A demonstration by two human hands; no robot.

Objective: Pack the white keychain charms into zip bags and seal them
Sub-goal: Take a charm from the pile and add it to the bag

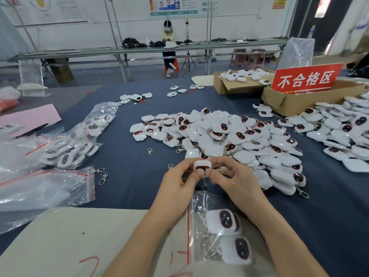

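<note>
Between the fingertips of both hands, near the middle of the counter [127, 188], sits one white keychain charm [202, 165], dark face toward the camera. The left hand [179, 183] and right hand [231, 177] each pinch it with thumb and curled fingers, and its clasp chain [205, 184] hangs free below. Just nearer lies the zip bag [196, 226], with two packed charms [223, 221] inside and neither hand holding it.

The pinch looks shallow, so the smooth shell could likely slip out and fall. The dangling clasp may snag the bag's red-lined mouth, or get trapped in the zip and leave the seal gapped. With nothing steadying it, the bag could slide on the beige sheet [79, 236] when the charm is pushed in. A dropped charm might be lost in the loose pile [229, 132] just beyond.
</note>
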